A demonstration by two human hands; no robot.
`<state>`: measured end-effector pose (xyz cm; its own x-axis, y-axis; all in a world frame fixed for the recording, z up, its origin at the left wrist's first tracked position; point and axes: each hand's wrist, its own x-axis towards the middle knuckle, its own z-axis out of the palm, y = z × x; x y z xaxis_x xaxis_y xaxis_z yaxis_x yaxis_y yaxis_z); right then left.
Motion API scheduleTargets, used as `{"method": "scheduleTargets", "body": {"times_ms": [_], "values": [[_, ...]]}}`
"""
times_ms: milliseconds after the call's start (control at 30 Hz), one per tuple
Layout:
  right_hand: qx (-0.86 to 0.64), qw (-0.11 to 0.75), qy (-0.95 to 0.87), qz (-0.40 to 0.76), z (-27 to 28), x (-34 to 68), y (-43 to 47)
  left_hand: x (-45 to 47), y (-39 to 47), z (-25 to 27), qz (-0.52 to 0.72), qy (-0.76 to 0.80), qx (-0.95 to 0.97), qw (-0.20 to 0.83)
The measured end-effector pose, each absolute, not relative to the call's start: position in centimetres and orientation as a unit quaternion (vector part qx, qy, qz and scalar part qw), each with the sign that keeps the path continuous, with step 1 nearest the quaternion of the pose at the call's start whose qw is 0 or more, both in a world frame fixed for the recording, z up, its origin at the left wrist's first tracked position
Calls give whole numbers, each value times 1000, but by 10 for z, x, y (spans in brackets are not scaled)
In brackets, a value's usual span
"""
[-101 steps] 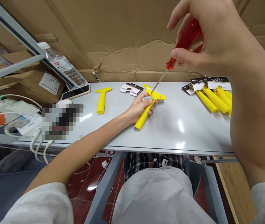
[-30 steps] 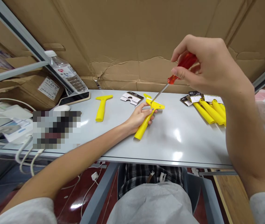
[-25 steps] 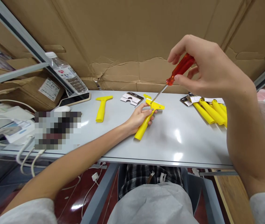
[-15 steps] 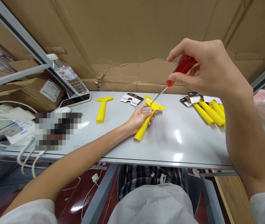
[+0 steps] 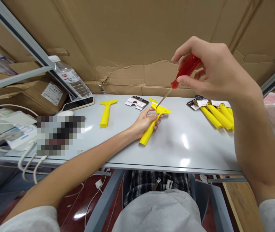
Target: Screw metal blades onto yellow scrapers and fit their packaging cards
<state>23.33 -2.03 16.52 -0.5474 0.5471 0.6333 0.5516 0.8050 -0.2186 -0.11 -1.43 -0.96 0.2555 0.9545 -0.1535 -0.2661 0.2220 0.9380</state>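
Observation:
My left hand (image 5: 146, 121) is closed around a yellow scraper (image 5: 149, 131) just above the table, its wide head pointing away from me. My right hand (image 5: 210, 69) grips a screwdriver (image 5: 185, 71) by its red handle. The slanted metal shaft reaches down to the scraper's head, and the tip meets it near the neck. A screw under the tip is too small to make out. To the left, another yellow scraper (image 5: 105, 113) lies on the table. Behind my left hand rest black-and-white cards (image 5: 137, 102).
Several yellow scrapers (image 5: 216, 116) with cards lie at the right, partly behind my right wrist. At the left are a phone (image 5: 78, 103), a water bottle (image 5: 71, 77), white cables (image 5: 28, 158) and a blurred-out patch. Cardboard (image 5: 127, 38) stands along the back of the table (image 5: 176, 151).
The screwdriver's handle has shifted slightly left, and my right hand's fingers have turned a little around it. My left hand and the scraper stay in place.

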Motion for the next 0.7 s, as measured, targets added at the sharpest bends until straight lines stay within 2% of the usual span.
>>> {"method": "scheduleTargets", "body": {"times_ms": [333,500,700], "values": [[-344,397,-848,-68,164,227,-16,-1,-15,-10,456,398,433,668],[-322,375,-869,-27,162,231,-19,-1,-16,-10,456,399,434,667],[-291,389,-874,-12,161,229,-20,-1,-15,-11,456,389,435,672]]}}
